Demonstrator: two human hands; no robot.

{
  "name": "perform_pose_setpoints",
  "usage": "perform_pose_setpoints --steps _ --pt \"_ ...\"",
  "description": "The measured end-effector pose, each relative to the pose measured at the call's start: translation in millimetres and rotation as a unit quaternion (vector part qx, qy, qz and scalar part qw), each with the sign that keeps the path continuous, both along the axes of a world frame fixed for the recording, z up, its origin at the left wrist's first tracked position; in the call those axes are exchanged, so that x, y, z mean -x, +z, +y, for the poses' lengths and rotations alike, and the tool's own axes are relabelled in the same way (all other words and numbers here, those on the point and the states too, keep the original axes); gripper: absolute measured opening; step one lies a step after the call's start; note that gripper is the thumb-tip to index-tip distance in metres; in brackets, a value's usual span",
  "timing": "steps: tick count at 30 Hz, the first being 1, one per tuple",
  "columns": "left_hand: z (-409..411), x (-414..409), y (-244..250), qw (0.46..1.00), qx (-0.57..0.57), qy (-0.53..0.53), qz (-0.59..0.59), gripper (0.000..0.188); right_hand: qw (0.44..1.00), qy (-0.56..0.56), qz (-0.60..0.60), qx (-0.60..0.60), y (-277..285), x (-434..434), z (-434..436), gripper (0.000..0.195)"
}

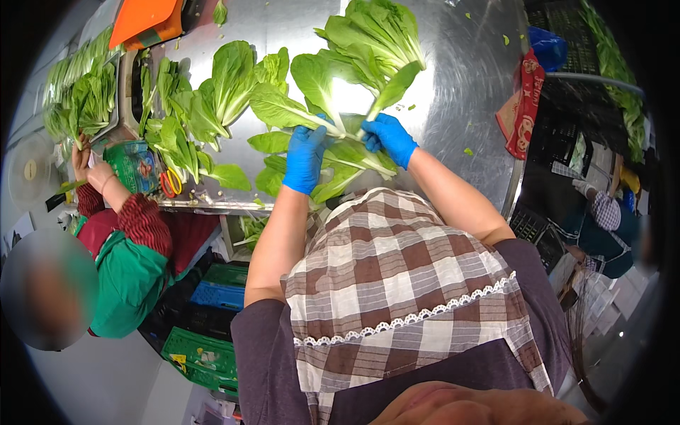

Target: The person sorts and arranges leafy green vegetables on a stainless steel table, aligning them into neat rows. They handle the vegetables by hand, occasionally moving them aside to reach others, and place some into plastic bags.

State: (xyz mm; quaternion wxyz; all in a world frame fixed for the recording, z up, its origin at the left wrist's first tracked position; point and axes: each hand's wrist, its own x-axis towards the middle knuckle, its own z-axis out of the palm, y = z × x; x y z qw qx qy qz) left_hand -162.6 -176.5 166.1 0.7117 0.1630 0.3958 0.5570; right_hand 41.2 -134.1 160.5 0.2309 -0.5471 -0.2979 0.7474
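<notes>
My left hand (307,154), in a blue glove, grips the pale stems of a leafy green (279,109) whose leaves spread up and to the left. Pinched by its stem base in my gloved right hand (392,139) is a single leaf (396,89), pointing up to the right. The two hands are close together, a short gap between them. Under and around them, loose leaves (340,180) lie at the near edge of the steel table (457,106). A large pile of leafy greens (374,32) rests just beyond my hands.
More greens (231,79) lie left on the table, near orange-handled scissors (171,182) and a green bag (130,164). An orange scale-like object (146,21) stands far left. A co-worker (127,265) handles greens at left. A red cloth (526,106) hangs on the right edge. Crates (202,356) stand below.
</notes>
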Motion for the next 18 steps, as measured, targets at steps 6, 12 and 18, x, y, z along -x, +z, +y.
perform_pose_setpoints --steps 6,12,18 --pt "0 4 6 0.989 0.024 -0.141 0.02 0.028 0.994 0.028 0.107 -0.014 4 26 3 0.031" --pt "18 30 23 0.996 0.016 -0.085 0.025 0.03 0.781 0.463 -0.277 -0.314 13 3 0 0.03" --pt "65 50 -4 0.92 0.033 -0.135 0.366 0.035 0.723 0.172 -0.435 -0.508 18 -13 27 0.032"
